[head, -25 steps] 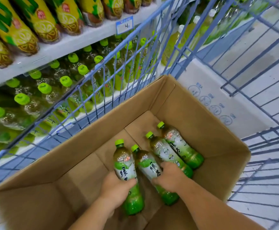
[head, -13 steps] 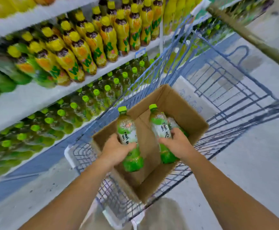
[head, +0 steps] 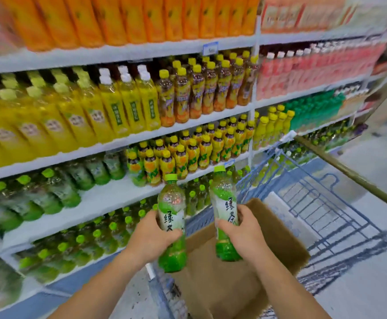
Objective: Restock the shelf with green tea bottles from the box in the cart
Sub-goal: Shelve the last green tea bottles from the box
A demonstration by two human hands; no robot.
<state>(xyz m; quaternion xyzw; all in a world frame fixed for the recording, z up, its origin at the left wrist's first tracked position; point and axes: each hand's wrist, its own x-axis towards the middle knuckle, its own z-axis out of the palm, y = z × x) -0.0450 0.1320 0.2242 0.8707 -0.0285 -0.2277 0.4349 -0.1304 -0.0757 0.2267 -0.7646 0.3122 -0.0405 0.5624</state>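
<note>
My left hand grips a green tea bottle with a light green cap, held upright above the box's left edge. My right hand grips a second green tea bottle, also upright, over the open cardboard box. The box sits in the blue wire cart. Its inside is hidden from here. Green tea bottles stand in rows on the lower white shelf, which has a bare stretch just left of the held bottles. More green tea bottles fill the shelf below.
Yellow-capped tea bottles crowd the right part of the same shelf. Higher shelves carry yellow, orange and pink drinks. The cart's brown handle bar runs diagonally at the right. Grey floor lies to the right of the cart.
Both hands have lifted their bottles out of the box and up toward the shelves. My view has risen from the box to the shelf fronts.
</note>
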